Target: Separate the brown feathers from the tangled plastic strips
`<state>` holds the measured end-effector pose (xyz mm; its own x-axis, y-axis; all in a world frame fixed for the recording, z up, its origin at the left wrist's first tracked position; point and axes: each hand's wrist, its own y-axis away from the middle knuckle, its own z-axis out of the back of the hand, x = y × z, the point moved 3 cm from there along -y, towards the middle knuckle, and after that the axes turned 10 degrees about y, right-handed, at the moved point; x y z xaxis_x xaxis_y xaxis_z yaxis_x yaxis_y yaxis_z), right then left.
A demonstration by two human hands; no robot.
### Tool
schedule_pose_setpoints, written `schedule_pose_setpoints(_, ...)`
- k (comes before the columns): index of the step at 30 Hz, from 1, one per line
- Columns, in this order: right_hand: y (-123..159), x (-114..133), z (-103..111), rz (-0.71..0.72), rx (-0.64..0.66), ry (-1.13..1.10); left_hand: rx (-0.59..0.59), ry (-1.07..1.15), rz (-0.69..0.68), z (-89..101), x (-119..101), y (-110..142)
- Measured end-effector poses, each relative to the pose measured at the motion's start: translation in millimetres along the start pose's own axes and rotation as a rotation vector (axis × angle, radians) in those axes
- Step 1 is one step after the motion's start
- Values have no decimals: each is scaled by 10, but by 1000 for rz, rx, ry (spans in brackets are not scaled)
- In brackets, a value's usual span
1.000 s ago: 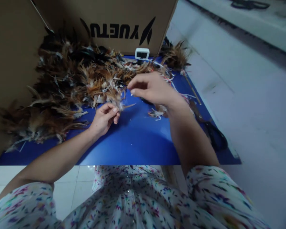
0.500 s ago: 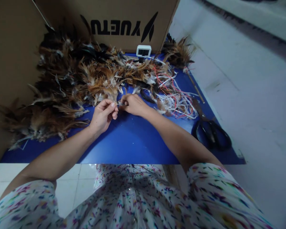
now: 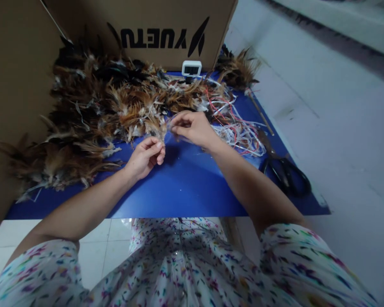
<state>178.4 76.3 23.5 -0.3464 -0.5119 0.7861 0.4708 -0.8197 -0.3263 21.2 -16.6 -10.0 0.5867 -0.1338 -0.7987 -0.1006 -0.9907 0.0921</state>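
Observation:
Over the front of the blue table (image 3: 166,192), my left hand (image 3: 147,157) is closed, thumb against bent index finger, on the base of a small, light brown feather (image 3: 163,133). The feather's upper part is blurred against the pile behind. To its right and slightly higher, my right hand (image 3: 195,128) is curled, its fingertips smeared by motion beside the feather. Something thin and pale seems to be at those fingertips, too blurred to name. Just beyond both hands lies a wide heap of brown and black feathers (image 3: 124,100).
Loose white and red strings (image 3: 240,138) lie tangled at the right, near black-handled scissors (image 3: 286,175) and a thin stick (image 3: 260,113). A small white digital display (image 3: 191,68) stands before a cardboard box (image 3: 160,13). More feathers (image 3: 56,164) lie at the left edge.
My right hand has moved up and to the right, away from my left hand. My left hand has shifted slightly right and nearer to me, still pinching.

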Motion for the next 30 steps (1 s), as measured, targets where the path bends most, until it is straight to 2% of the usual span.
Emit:
schedule_pose_setpoints(7, 498, 265, 98, 260, -167, 413, 52, 63, 105, -26, 53, 35)
schedule_pose_setpoints(12, 609, 299, 46, 444, -235, 679, 75, 75, 151, -45, 61, 45)
schedule_pose_setpoints(15, 604, 308, 48, 489, -274, 720, 86, 71, 179, -52, 68, 51)
schedule_pose_setpoints(20, 607, 317, 29, 571, -222, 768, 115, 72, 198, -54, 82, 57)
schedule_pose_setpoints(24, 628, 346, 24, 642, -242, 819, 115, 76, 203, -54, 88, 53)
schedule_pose_setpoints(30, 635, 338, 12, 635, -202, 805, 128, 68, 218, -53, 87, 55)
